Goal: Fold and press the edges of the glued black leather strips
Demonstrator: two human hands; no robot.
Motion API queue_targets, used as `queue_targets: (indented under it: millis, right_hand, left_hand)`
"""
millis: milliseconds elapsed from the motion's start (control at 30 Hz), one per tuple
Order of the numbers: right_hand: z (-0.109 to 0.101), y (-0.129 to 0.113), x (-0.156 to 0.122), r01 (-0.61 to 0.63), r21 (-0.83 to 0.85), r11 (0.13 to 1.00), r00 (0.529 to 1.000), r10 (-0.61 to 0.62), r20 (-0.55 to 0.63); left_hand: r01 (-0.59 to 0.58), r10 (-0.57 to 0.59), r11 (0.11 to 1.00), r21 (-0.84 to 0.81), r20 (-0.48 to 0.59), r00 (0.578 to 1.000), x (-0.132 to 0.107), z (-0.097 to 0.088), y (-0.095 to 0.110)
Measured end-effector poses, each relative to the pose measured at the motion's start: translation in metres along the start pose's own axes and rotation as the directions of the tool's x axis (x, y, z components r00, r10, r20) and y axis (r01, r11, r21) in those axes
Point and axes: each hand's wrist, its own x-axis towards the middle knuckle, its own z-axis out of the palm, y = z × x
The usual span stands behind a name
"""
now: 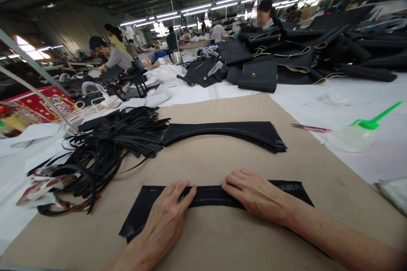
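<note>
A curved black leather piece [210,197] lies on the brown cardboard sheet [222,165] close to me. My left hand [167,216] rests flat on its left half, fingers stretched out and pressing down. My right hand [254,194] lies flat on its right half, fingers spread toward the middle. Neither hand grips anything. Farther off on the cardboard sits a stack of the same curved black pieces [222,132].
A tangle of black straps [108,148] lies left of the stack. At the right are a pink-handled tool [310,128] and a green-capped glue bottle [362,129]. Black bags [257,72] pile up at the back. Other people work at distant tables.
</note>
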Motion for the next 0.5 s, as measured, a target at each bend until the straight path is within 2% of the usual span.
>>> queue_targets:
  millis: [167,333,500]
  right_hand:
    - [-0.002,-0.003,-0.002,0.015,-0.040,0.999,1.000,-0.015,-0.017]
    - [-0.003,-0.003,-0.006,0.026,-0.061,0.998,0.999,-0.027,-0.021]
    - [-0.003,-0.003,-0.009,0.026,-0.066,0.997,0.999,-0.029,-0.035]
  left_hand:
    - [-0.065,0.075,0.993,-0.097,0.101,0.992,0.011,-0.004,-0.003]
    - [-0.076,0.078,0.997,-0.019,0.200,0.977,0.021,-0.007,0.002]
    - [-0.080,0.079,0.997,0.003,0.165,0.983,0.032,-0.007,0.012]
